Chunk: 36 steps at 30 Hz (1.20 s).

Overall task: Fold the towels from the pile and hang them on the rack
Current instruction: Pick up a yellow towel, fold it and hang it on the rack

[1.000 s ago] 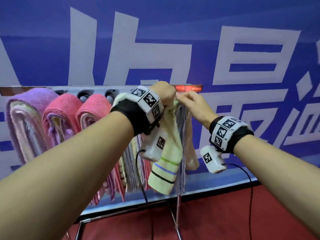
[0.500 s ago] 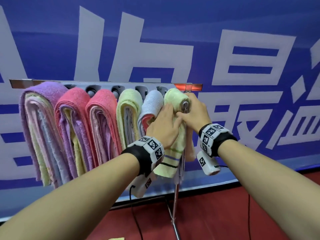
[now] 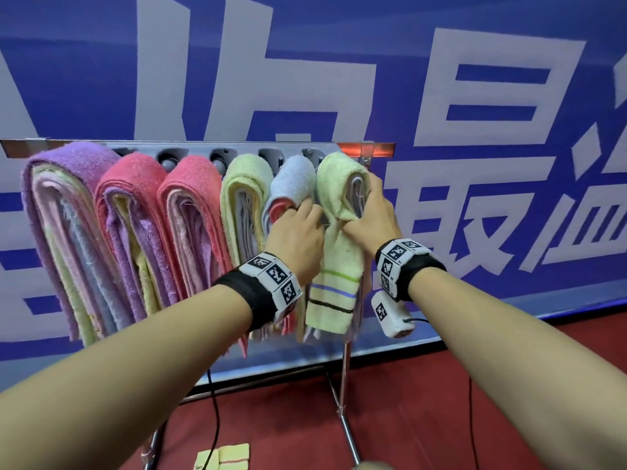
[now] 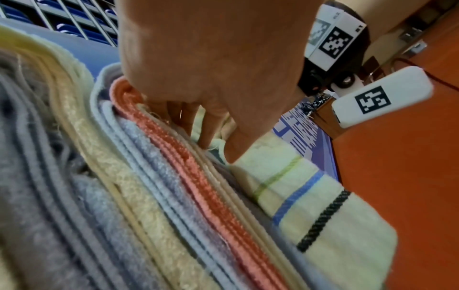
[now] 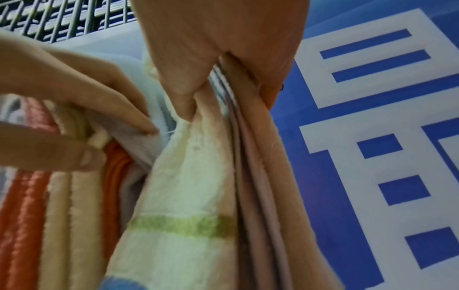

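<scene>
Gripping the pale green striped towel [image 3: 334, 266] at centre right of the head view, the right hand [image 3: 371, 215] has its thumb and fingers closed around the hanging layers just under the bar of the rack [image 3: 366, 151]. From the right wrist view, that pinch is plain: thumb on one side, fingers on the other, with the striped towel and the beige layers behind it squeezed between them.

Just to its left, the left hand [image 3: 295, 237] is in among the cloth too. Its fingers [image 4: 196, 125] are curled and dug down between the striped towel and the blue towel [image 3: 294, 179] next door, with an orange layer pressed against the knuckles. Whether they truly clasp a fold or only push into the gap, the views do not settle.

The striped towel is draped over the rightmost bar, its green, blue and black bands hanging low in the middle of the frame. Along the rack to the left hang a green bundle [image 3: 245, 195], two pink ones [image 3: 193, 198] and a purple one [image 3: 68, 205] at the far left edge.

At the bottom centre, a folded yellow towel [image 3: 222, 456] lies on the red floor [image 3: 424, 418]. A blue banner with white lettering [image 3: 475, 79] fills the whole background.
</scene>
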Tool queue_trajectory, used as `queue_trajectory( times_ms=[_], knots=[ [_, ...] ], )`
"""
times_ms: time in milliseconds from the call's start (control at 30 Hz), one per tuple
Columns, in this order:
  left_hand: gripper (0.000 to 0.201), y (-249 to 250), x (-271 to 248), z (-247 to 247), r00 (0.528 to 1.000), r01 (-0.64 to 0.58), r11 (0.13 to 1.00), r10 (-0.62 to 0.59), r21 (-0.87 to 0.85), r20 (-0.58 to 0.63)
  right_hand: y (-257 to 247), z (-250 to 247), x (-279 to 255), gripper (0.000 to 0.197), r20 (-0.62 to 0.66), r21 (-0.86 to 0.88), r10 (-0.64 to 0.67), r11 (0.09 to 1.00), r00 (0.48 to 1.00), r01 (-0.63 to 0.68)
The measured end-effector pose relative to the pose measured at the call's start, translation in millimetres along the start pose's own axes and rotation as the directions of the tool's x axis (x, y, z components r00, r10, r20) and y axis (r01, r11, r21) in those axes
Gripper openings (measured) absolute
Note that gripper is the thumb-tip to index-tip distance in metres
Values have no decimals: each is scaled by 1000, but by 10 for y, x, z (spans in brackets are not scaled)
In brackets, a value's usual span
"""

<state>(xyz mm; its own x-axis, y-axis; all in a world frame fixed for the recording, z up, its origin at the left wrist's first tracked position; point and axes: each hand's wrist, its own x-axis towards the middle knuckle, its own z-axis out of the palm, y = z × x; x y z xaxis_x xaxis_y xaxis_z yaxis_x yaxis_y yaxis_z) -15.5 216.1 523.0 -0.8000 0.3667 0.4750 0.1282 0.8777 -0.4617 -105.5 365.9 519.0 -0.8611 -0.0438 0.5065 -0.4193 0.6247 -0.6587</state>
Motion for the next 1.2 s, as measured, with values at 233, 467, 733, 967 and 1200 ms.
queue_trajectory(
  times_ms=[233,467,733,967,1200],
  knots=[
    [45,-61,-17,84,991,-90,948,55,305,122,72,-85,56,78,-128,-201,-78,978,989,51],
    [42,-56,-27,14,995,-96,965,94,243,22,33,82,-25,102,-165,-310,-107,949,980,52],
    [42,-120,-149,71,984,-163,956,176,244,-32,83,182,-268,114,-33,24,17,1000,999,-16],
    [47,-76,-7,154,898,-439,691,319,574,304,131,97,-216,109,-72,-5,5,1000,997,-5],
    [52,133,123,25,871,-408,720,124,561,475,165,6,-189,101,-81,-73,-18,997,997,12]
  ],
)
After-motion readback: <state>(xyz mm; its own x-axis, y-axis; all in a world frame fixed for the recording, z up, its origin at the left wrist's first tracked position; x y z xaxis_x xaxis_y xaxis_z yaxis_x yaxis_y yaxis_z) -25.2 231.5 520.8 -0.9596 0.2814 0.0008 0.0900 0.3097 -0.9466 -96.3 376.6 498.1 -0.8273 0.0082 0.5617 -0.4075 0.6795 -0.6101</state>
